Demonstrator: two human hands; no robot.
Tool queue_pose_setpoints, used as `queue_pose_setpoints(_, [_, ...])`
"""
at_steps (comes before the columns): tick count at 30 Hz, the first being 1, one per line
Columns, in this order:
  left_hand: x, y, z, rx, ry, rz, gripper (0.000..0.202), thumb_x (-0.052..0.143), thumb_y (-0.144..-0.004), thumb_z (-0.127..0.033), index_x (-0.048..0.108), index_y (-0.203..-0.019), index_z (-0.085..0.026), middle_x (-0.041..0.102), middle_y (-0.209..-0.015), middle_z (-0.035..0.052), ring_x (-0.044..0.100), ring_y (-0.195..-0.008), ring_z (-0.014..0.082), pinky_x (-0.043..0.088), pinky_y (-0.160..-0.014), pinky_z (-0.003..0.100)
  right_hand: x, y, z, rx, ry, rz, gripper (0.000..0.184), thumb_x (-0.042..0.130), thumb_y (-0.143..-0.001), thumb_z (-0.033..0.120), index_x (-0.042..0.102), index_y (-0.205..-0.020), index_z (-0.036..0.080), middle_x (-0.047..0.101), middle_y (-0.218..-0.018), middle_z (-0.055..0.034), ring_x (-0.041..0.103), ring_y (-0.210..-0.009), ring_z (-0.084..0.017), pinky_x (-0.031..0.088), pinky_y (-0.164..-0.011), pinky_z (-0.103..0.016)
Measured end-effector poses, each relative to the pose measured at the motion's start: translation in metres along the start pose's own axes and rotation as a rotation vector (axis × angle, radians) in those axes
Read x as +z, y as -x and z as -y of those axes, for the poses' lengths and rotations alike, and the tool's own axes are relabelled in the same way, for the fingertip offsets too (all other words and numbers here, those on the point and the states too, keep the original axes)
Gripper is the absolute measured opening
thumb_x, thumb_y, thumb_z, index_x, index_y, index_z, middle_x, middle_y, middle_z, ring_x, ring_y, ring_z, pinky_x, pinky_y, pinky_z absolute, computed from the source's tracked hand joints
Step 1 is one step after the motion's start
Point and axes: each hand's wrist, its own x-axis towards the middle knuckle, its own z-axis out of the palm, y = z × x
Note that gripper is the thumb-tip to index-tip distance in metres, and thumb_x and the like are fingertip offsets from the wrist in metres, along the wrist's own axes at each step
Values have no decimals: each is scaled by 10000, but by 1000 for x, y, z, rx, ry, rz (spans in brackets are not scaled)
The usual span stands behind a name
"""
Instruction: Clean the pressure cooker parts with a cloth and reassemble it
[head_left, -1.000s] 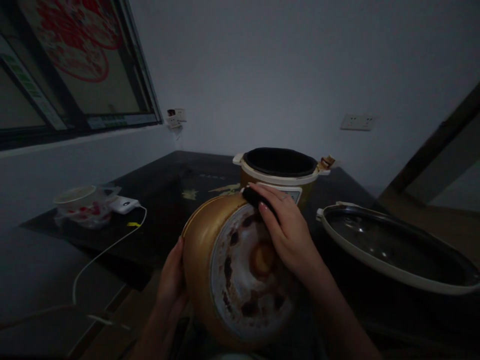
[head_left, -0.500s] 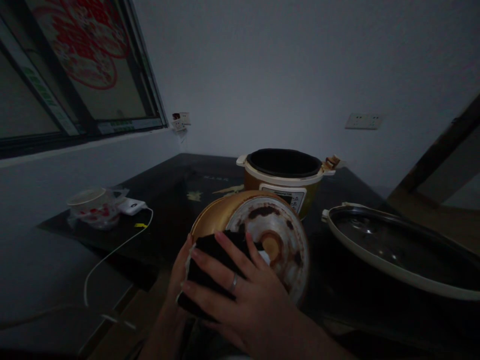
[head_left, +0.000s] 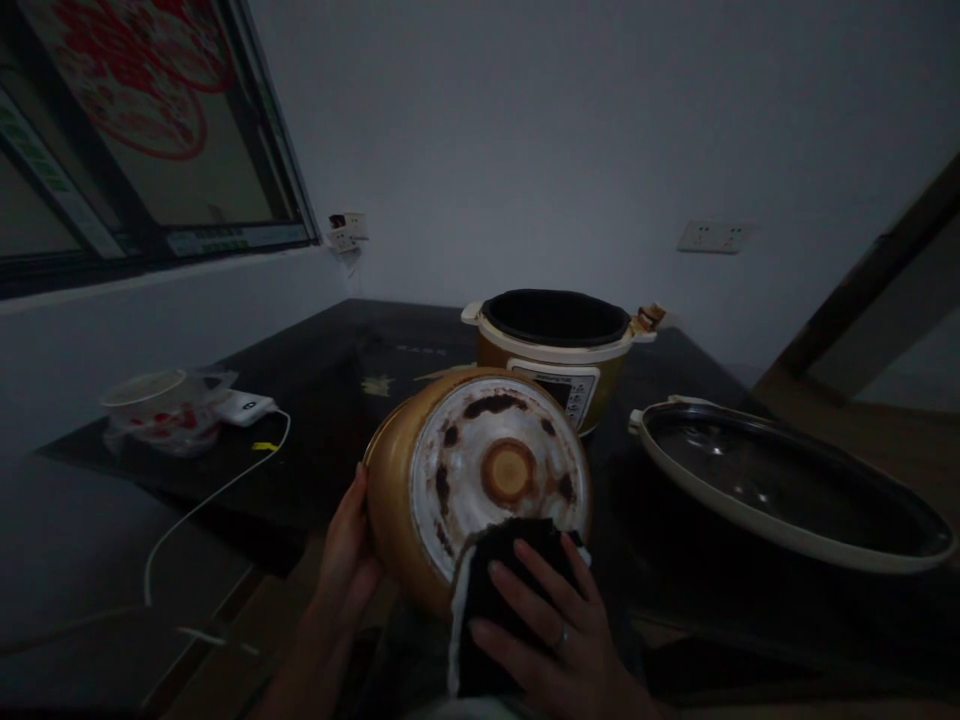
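Note:
A gold-coloured cooker inner pot [head_left: 394,490] is tilted in front of me, its silver underside marked with brown and black stains. At its left edge my left hand [head_left: 346,560] is closed on the pot, with some fingers hidden behind it. My right hand [head_left: 559,625] presses a black cloth [head_left: 484,590] with a pale edge against the lower part of the underside. Its fingers lie across the cloth, and a ring shows on one. Just behind the pot stands a gold and white electric cooker body [head_left: 491,350] with a dark open top and a front panel.
On the right of the dark table [head_left: 300,350] lies a large lid-like piece [head_left: 795,490] with a pale rim and dark shiny face. A bagged tub [head_left: 161,415] and a white device [head_left: 244,407] with a cable stand at the left. Sockets [head_left: 712,236] are on the wall.
My right hand and the cloth have moved right and down across the pot, showing more of its underside. The pot has turned more toward me, and the view has shifted slightly.

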Motion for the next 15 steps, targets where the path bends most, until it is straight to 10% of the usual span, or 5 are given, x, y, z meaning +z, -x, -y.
queue_pose_setpoints(6, [-1, -2, 0, 6, -31, -74, 326, 478, -940, -227, 600, -1239, -178, 761, -884, 38, 721, -740, 176, 575, -786, 303, 21, 24, -10, 365, -97, -135, 469, 385, -959, 268, 423, -1422, 209, 435, -1482, -59, 269, -1429, -250, 155, -1176, -541])
queue_pose_setpoints(15, [-8, 2, 2, -28, -11, -50, 257, 487, -926, -209, 661, -1111, -173, 762, -869, 41, 720, -869, 222, 563, -840, 334, 10, -26, -54, 695, -362, -124, 453, 464, -938, 216, 479, -1375, 333, 366, -1525, -17, 299, -1420, -227, 315, -1128, -500])
